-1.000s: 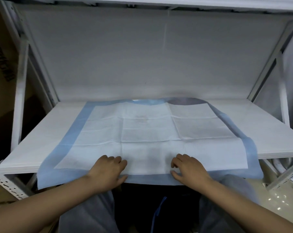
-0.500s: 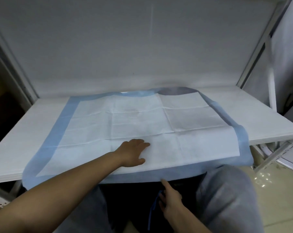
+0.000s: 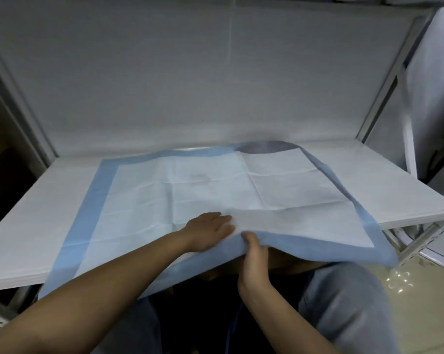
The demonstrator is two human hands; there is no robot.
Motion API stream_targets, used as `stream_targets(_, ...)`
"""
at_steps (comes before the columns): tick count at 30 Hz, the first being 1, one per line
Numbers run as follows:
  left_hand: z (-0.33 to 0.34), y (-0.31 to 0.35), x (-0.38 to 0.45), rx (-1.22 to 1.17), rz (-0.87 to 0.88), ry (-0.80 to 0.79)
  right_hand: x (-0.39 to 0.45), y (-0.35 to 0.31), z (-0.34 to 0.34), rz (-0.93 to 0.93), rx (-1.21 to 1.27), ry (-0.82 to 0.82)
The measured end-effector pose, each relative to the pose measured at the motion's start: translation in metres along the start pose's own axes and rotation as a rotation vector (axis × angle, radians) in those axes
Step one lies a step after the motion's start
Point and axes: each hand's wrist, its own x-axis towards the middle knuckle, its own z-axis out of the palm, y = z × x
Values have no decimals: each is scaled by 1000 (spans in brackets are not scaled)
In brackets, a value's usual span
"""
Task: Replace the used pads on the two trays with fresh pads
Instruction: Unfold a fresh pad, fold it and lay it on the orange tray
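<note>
Blue-edged pad (image 3: 216, 190) spread across shelf (image 3: 369, 175), frame centre. Left hand (image 3: 209, 235) flat, grasping nothing; right hand (image 3: 254, 254) pinches near edge. Removal barely begun, fresh pads unseen.

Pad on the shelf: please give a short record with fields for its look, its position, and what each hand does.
pad: white centre, blue border, creased
position: spread on the white shelf, near edge hanging over the front
far edge: dark round shape partly under it
left hand: flat on the pad, palm down
right hand: below the near edge, thumb on the blue border, lifting it
</note>
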Motion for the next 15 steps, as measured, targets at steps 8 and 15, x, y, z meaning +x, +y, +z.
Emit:
stream_targets(8,-9,30,8,-466,-11,144,1,-63,9,15,206,-79)
stream_targets(15,-3,67,14,-967,-115,56,10,-117,-4,-159,180,-128)
